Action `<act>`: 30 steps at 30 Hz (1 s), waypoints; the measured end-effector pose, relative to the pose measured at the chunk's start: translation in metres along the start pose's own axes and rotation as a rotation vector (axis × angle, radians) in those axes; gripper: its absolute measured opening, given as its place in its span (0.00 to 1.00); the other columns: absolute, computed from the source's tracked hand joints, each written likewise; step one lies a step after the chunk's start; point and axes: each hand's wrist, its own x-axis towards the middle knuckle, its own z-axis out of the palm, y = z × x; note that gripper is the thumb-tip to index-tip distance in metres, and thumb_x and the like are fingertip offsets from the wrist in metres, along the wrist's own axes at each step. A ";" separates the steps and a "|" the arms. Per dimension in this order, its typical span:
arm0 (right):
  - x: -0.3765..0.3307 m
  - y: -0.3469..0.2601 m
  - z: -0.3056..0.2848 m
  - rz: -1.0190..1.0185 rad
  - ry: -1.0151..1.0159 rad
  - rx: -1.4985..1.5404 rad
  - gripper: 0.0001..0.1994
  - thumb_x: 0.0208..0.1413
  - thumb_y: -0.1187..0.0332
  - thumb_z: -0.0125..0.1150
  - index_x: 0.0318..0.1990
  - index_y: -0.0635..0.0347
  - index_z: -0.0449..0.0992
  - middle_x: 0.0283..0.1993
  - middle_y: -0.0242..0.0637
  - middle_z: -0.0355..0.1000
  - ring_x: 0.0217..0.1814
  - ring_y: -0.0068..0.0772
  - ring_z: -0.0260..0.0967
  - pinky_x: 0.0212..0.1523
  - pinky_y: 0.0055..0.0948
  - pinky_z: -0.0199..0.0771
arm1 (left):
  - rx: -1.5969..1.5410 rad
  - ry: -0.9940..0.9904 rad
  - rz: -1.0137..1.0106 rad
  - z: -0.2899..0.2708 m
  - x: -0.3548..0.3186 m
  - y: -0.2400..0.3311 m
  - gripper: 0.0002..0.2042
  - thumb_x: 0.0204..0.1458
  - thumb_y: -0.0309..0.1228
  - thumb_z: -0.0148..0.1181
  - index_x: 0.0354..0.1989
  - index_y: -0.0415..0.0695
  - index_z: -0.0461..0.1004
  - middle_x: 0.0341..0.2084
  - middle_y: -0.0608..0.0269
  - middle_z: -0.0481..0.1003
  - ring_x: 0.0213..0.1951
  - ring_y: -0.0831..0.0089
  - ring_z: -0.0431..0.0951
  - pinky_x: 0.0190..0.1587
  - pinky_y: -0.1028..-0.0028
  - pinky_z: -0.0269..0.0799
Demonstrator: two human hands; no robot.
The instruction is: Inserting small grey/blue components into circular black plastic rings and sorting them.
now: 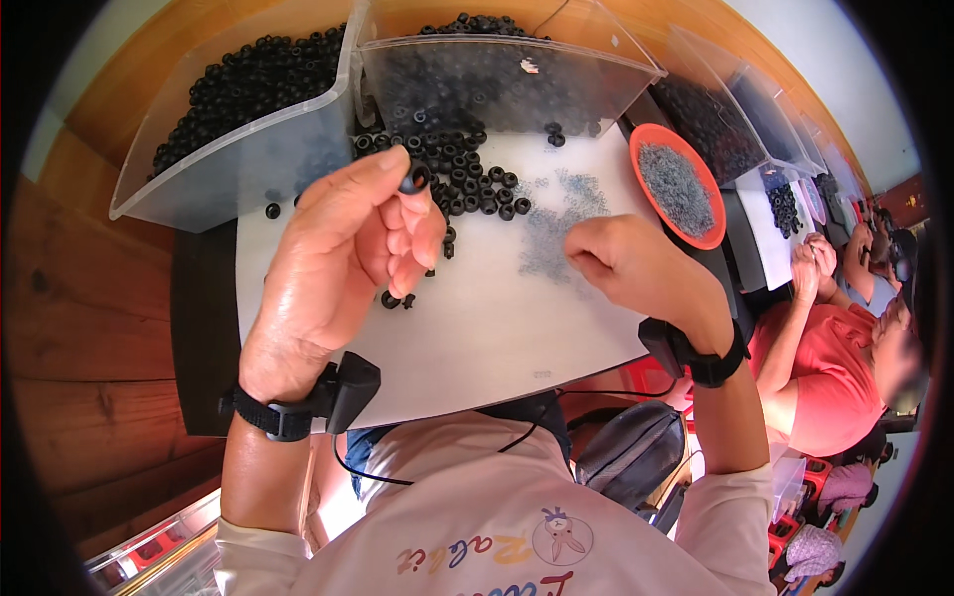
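Note:
My left hand (343,243) is raised over the left part of the white work surface. Its thumb and forefinger pinch a small black ring-shaped part (415,179), its hole facing right; the other fingers are curled loosely. My right hand (636,263) is closed and bent down at the edge of a scatter of tiny translucent grey pieces (571,214). What its fingers hold, if anything, is hidden. Between and beyond the hands lies a loose heap of the same black parts (472,179), and a few more (393,300) sit just below my left hand's fingers.
Two clear plastic bins (288,124) (507,84) full of black parts stand along the far side. A red-orange dish (644,149) of grey pieces is at the far right. Cables (606,392) run from my wrist straps. Other people (825,368) work at the right.

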 end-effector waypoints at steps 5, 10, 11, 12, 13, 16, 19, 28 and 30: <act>-0.016 -0.002 0.004 0.124 -0.092 -0.100 0.06 0.53 0.72 0.61 0.33 0.67 0.74 0.32 0.51 0.73 0.37 0.58 0.72 0.39 0.48 0.71 | 0.161 0.052 0.066 0.009 -0.004 -0.001 0.17 0.69 0.44 0.49 0.31 0.46 0.72 0.21 0.63 0.74 0.21 0.79 0.69 0.23 0.79 0.63; -0.022 -0.005 0.023 0.170 -0.054 -0.138 0.07 0.52 0.72 0.60 0.34 0.68 0.70 0.35 0.53 0.72 0.39 0.60 0.71 0.41 0.50 0.71 | 0.320 0.102 0.010 0.023 -0.008 -0.014 0.16 0.69 0.42 0.53 0.32 0.44 0.73 0.21 0.67 0.76 0.22 0.83 0.69 0.28 0.81 0.64; -0.021 -0.006 0.023 0.183 -0.066 -0.134 0.07 0.52 0.73 0.59 0.34 0.68 0.70 0.35 0.53 0.72 0.39 0.60 0.71 0.41 0.50 0.71 | 0.323 0.062 -0.003 0.023 -0.009 -0.015 0.15 0.69 0.41 0.54 0.33 0.44 0.74 0.22 0.69 0.75 0.24 0.84 0.68 0.29 0.81 0.64; -0.022 -0.008 0.024 0.188 -0.057 -0.144 0.07 0.51 0.74 0.59 0.34 0.68 0.69 0.36 0.53 0.72 0.39 0.60 0.71 0.41 0.50 0.71 | 0.340 0.042 -0.003 0.023 -0.010 -0.017 0.15 0.69 0.42 0.54 0.33 0.44 0.74 0.22 0.69 0.75 0.24 0.84 0.68 0.29 0.81 0.64; -0.022 -0.010 0.027 0.194 -0.048 -0.154 0.06 0.51 0.74 0.58 0.34 0.68 0.69 0.36 0.53 0.72 0.39 0.60 0.72 0.41 0.51 0.71 | 0.357 0.021 -0.002 0.025 -0.010 -0.018 0.15 0.68 0.42 0.55 0.34 0.44 0.74 0.22 0.70 0.75 0.24 0.84 0.68 0.29 0.81 0.64; -0.018 -0.015 0.030 0.202 -0.052 -0.164 0.07 0.50 0.77 0.57 0.36 0.67 0.69 0.37 0.52 0.73 0.39 0.60 0.72 0.40 0.51 0.72 | 0.430 0.016 -0.033 0.028 -0.012 -0.026 0.16 0.68 0.44 0.53 0.34 0.46 0.73 0.21 0.67 0.76 0.23 0.82 0.69 0.29 0.80 0.64; -0.019 -0.012 0.028 0.174 -0.016 -0.148 0.09 0.48 0.79 0.58 0.38 0.66 0.71 0.37 0.51 0.74 0.38 0.59 0.72 0.39 0.50 0.72 | 0.441 -0.013 -0.073 0.026 -0.011 -0.032 0.16 0.68 0.44 0.53 0.34 0.46 0.73 0.21 0.67 0.76 0.23 0.82 0.70 0.29 0.80 0.64; 0.012 -0.024 0.004 0.122 0.246 0.490 0.03 0.56 0.77 0.62 0.37 0.66 0.75 0.29 0.37 0.73 0.27 0.31 0.71 0.29 0.31 0.71 | 0.283 -0.022 -0.167 0.015 -0.001 -0.035 0.16 0.69 0.43 0.51 0.33 0.46 0.71 0.22 0.64 0.75 0.22 0.81 0.70 0.27 0.79 0.64; 0.024 -0.041 -0.001 0.175 0.270 0.789 0.03 0.60 0.75 0.62 0.37 0.66 0.76 0.28 0.32 0.73 0.26 0.23 0.68 0.26 0.26 0.68 | 0.217 0.004 -0.185 0.011 0.002 -0.034 0.16 0.69 0.43 0.50 0.33 0.46 0.71 0.22 0.64 0.75 0.22 0.80 0.70 0.26 0.79 0.64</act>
